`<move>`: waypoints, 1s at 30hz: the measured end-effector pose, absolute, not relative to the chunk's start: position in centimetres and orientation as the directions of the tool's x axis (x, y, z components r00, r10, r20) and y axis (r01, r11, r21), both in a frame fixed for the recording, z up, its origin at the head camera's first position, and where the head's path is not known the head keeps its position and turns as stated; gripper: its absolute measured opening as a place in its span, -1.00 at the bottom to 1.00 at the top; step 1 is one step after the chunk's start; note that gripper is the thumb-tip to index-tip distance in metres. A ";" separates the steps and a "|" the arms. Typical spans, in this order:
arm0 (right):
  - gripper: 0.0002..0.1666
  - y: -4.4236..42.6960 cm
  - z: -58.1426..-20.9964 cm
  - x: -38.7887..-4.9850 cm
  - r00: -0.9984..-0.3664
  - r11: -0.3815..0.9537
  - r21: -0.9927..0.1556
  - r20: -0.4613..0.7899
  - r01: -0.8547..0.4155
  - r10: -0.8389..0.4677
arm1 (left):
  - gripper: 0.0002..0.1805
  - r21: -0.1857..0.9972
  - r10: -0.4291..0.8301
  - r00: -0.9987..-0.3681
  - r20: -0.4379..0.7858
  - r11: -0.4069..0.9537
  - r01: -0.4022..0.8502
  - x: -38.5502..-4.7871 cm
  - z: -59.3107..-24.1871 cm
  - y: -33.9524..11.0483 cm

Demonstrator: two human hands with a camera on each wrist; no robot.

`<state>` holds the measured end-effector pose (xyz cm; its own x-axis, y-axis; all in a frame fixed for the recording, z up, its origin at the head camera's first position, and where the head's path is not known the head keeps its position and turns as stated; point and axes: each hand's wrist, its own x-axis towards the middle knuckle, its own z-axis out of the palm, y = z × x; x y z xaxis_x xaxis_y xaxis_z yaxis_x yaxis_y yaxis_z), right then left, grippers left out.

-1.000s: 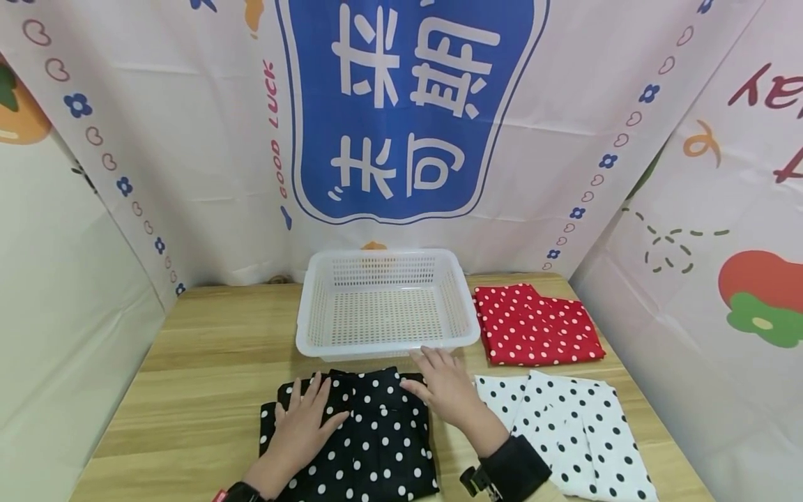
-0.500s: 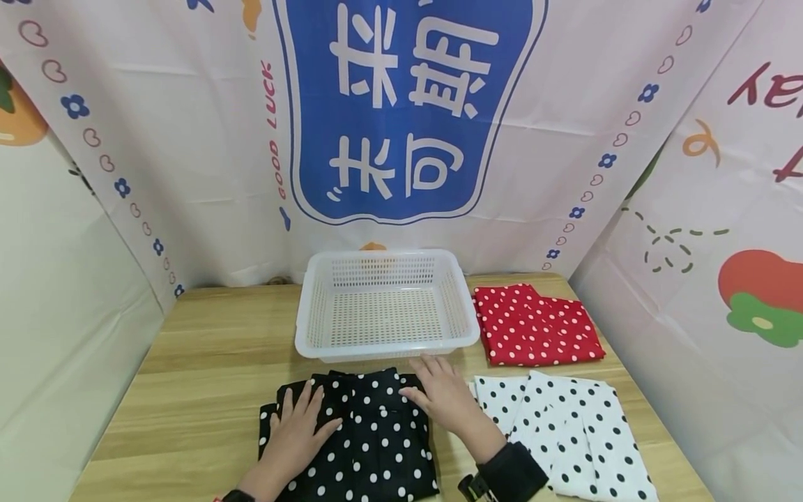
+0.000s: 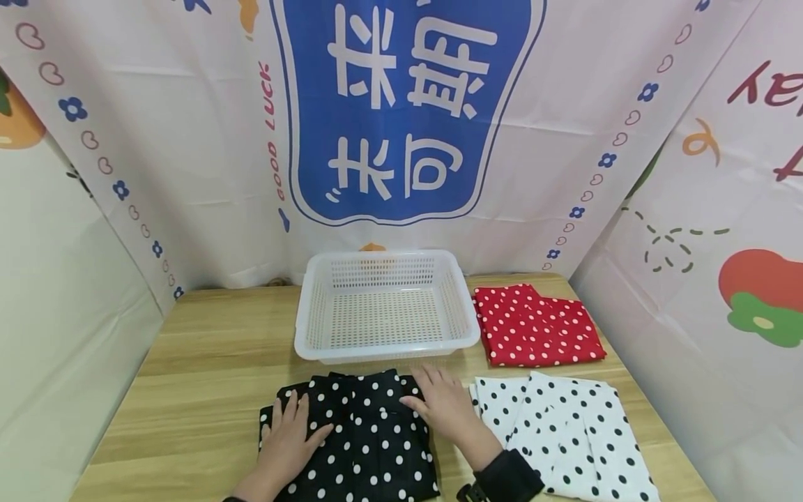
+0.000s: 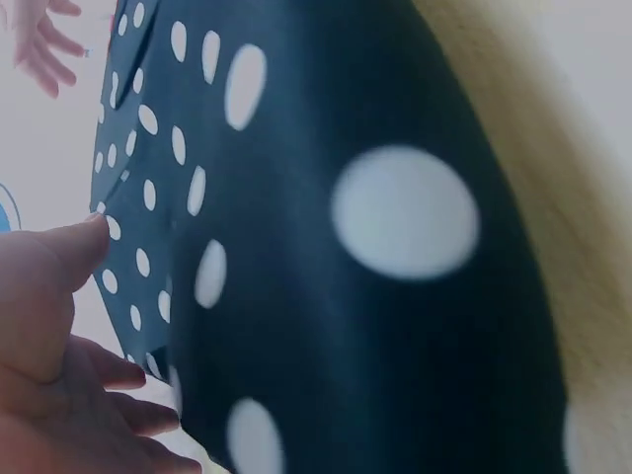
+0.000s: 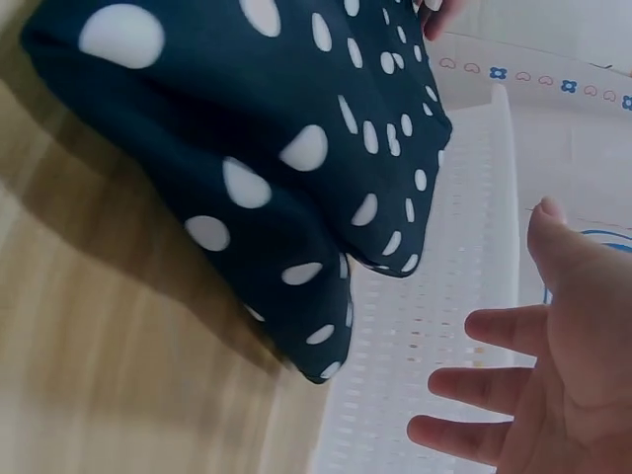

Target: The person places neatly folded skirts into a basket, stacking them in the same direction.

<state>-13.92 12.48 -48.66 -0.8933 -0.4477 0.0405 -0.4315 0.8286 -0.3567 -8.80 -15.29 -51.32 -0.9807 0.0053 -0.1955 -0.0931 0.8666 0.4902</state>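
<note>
Left hand (image 3: pixel 286 439), right hand (image 3: pixel 444 404) retreated; cloth (image 3: pixel 369 440) contact unclear.

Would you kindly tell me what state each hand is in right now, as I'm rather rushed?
Left hand: open, holding nothing, over the black polka-dot cloth.
Right hand: open, holding nothing, near that cloth's far right corner.
</note>
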 end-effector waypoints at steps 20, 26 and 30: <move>-0.17 12.6 -51.0 -13.4 -0.920 0.862 -0.379 -0.065 -0.336 -0.387 | 0.01 0.441 -0.120 -0.956 -0.267 0.867 -0.232 -8.2 -53.0 -17.0; -0.14 12.5 -51.5 -13.4 -0.921 0.874 -0.360 -0.086 -0.326 -0.379 | 0.02 0.404 -0.142 -0.961 -0.236 0.885 -0.230 -8.1 -53.0 -17.6; -0.13 12.4 -51.7 -13.3 -0.921 0.868 -0.393 -0.112 -0.304 -0.373 | -0.02 0.389 -0.161 -0.962 -0.222 0.890 -0.239 -8.2 -52.8 -17.9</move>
